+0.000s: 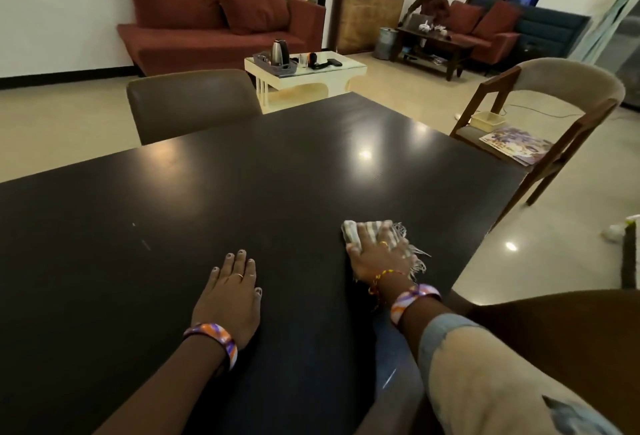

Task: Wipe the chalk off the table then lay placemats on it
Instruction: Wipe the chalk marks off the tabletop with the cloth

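Head view: a dark, glossy table fills the frame, its top bare apart from two hands, a cloth and a few faint pale marks left of the hands. Behind the table's far left edge stands a brown padded chair, pushed close. The left hand lies flat on the table, palm down, fingers spread and holding nothing. Just right of it, the right hand presses down on a striped, fringed cloth, fingers spread over the bunched fabric, near the table's right edge. At the table's near right corner a dark chair back crowds the right forearm. Beyond the table's right edge a wooden chair with a curved pale backrest stands apart on the tiled floor, its seat carrying colourful printed placemats and a small pale tray. Past the table's far corner sits a low white table bearing a kettle, with a red sofa behind. The table's centre and far half lie open and unobstructed.
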